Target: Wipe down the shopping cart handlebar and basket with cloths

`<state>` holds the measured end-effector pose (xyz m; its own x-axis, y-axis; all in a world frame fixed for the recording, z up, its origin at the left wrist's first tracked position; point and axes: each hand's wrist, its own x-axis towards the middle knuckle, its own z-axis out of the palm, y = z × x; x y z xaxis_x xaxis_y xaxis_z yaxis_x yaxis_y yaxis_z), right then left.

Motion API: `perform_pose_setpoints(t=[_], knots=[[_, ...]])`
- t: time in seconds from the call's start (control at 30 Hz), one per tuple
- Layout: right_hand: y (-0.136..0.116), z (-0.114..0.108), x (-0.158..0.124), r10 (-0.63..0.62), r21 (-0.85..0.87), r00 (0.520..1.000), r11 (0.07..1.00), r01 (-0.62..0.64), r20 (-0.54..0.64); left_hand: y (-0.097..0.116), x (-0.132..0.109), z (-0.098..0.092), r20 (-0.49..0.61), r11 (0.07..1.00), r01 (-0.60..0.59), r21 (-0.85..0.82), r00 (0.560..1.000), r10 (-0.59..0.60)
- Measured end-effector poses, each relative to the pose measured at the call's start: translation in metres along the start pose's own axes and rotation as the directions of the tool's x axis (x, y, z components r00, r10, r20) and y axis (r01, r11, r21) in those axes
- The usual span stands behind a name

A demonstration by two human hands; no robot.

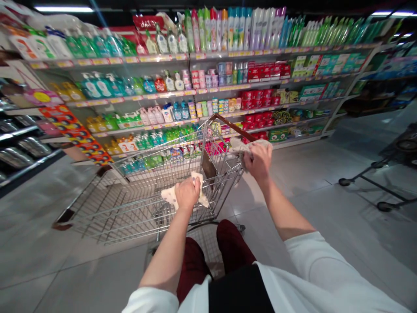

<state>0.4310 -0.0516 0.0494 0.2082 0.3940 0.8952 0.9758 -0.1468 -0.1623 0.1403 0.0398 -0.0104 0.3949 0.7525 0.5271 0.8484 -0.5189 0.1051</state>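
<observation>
A wire shopping cart [107, 208] stands right in front of me, its basket pointing to the left. My left hand [186, 192] is closed round a pale, spotted cloth [169, 196] at the cart's near side rail. Farther right, my right hand [259, 160] grips another light cloth [239, 145], bunched by the right end of the brown cart handle [233, 126]. Whether that hand also grasps the metal under its cloth is hidden. Inside the basket, a brown panel [208, 167] hangs near the handle end.
Store shelves [208, 91] with pump bottles, spray cans and red boxes run behind the cart. Orange patterned packs [70, 130] hang at the left shelf end. A wheeled cart frame [374, 174] stands on the tiled floor [293, 243] at right.
</observation>
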Motion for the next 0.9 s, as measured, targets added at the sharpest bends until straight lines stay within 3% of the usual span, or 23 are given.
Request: perform_pose_setpoints(t=[0.07, 0.17, 0.23, 0.33, 0.4, 0.5, 0.6, 0.67, 0.83, 0.9], knots=[[-0.033, 0.008, -0.018, 0.017, 0.016, 1.000, 1.000, -0.017, 0.017, -0.001, 0.000, 0.000, 0.001, 1.000, 0.006, 0.000, 1.000, -0.006], [-0.069, 0.018, -0.038, 0.064, 0.024, 0.997, 0.998, -0.063, -0.052, -0.005, 0.000, -0.001, 0.002, 1.000, 0.015, -0.002, 1.000, -0.015], [-0.075, 0.020, -0.044, -0.029, 0.053, 0.999, 0.998, 0.030, -0.018, -0.009, 0.001, -0.002, 0.007, 1.000, 0.015, -0.002, 1.000, -0.015], [-0.056, 0.013, -0.038, -0.334, 0.121, 0.936, 0.939, 0.321, 0.114, -0.014, 0.002, -0.004, 0.025, 1.000, 0.016, 0.013, 1.000, -0.016], [-0.031, 0.004, -0.028, -0.410, 0.118, 0.905, 0.910, 0.398, 0.110, -0.016, 0.002, -0.005, 0.034, 1.000, 0.021, 0.017, 0.999, -0.021], [-0.002, -0.007, -0.012, -0.306, 0.061, 0.951, 0.951, 0.303, 0.049, -0.016, 0.001, -0.004, 0.021, 1.000, 0.013, 0.009, 1.000, -0.014], [-0.003, -0.009, -0.005, -0.147, -0.036, 0.989, 0.988, 0.148, 0.024, -0.015, 0.000, -0.001, -0.009, 1.000, 0.014, 0.014, 1.000, -0.014], [-0.021, -0.004, -0.008, -0.106, -0.066, 0.993, 0.992, 0.108, 0.044, -0.014, 0.000, 0.001, -0.025, 1.000, 0.017, 0.016, 1.000, -0.017], [-0.091, 0.017, -0.049, -0.172, 0.083, 0.973, 0.984, 0.161, 0.156, -0.013, 0.000, 0.002, -0.047, 1.000, 0.008, 0.014, 0.999, -0.007], [-0.113, 0.025, -0.072, -0.264, 0.182, 0.937, 0.957, 0.226, 0.229, -0.014, 0.000, 0.001, -0.045, 1.000, -0.004, 0.021, 0.999, 0.005]])
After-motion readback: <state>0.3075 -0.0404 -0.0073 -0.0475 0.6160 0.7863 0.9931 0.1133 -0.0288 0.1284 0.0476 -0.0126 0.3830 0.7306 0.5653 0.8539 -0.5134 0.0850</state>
